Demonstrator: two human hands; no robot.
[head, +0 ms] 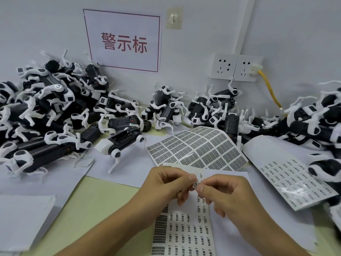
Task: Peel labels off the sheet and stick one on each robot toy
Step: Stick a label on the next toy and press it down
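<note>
Pinching one small label [196,184] between left hand [166,183] and right hand [228,196], above the label sheet [184,230]. Nearest robot toy [122,143] at eleven o'clock, long axis left-right; left hand nearer.

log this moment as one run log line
step: peeling | left hand: holds white label sheet | right hand: pinches small white label | black-and-white robot toys: untouched

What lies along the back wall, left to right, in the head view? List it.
Red-framed sign → clear adhesive hook → double wall socket → yellow cable plugged into the socket's right half.
</note>
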